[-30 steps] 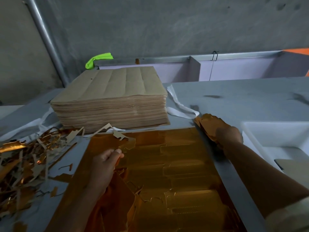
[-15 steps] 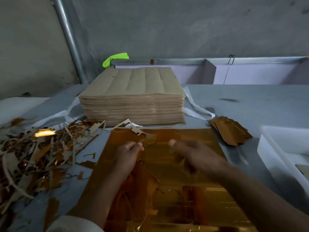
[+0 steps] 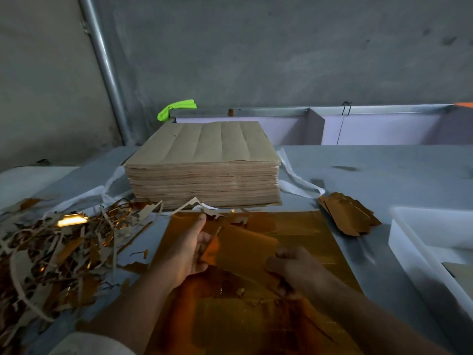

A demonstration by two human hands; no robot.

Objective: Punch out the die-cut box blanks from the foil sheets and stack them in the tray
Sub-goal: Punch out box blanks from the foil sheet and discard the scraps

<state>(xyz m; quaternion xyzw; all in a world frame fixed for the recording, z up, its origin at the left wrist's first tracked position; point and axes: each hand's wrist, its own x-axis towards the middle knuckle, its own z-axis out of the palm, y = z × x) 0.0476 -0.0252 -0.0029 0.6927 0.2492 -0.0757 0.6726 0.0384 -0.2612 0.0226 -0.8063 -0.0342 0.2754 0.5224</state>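
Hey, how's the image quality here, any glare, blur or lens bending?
Head view: dim overall; one hot glare spot on a foil strip in the scrap pile; the right hand holding the blank is blurred, the left hand sharper; the wall pipe leans, probably wide-angle distortion.

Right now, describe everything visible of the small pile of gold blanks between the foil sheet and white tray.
The pile of blanks is several copper-gold pieces with notched, tabbed edges, loosely fanned, flat on the grey table beside the foil sheet's far right corner, apart from the white tray. No hand touches it.
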